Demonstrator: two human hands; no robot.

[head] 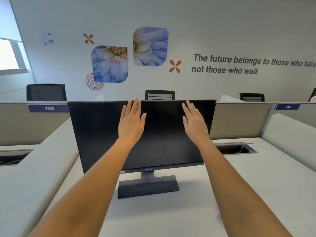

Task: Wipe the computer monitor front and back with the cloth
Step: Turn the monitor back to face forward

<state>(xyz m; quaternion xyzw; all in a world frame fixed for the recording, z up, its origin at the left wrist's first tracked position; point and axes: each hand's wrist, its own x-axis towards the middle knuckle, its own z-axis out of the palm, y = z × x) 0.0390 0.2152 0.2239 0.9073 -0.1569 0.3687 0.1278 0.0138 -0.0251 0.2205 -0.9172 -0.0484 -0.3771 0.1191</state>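
A black computer monitor [95, 130] with a dark, switched-off screen stands on its rectangular base [148, 187] in the middle of a white desk [153, 216]. Both my arms reach forward over the desk. My left hand [131, 120] is held flat with straight fingers in front of the upper middle of the screen, fingertips at the top edge. My right hand [195, 122] is flat too, near the upper right of the screen. Whether the palms touch the screen I cannot tell. Neither hand holds anything. No cloth is in view.
Padded dividers flank the desk on the left [39, 168] and right [289, 134]. A cable opening [236, 148] lies in the desk behind the monitor at right. Grey partitions with labels 109 [49, 108] and 111 [288, 106] and black office chairs [159, 94] stand behind.
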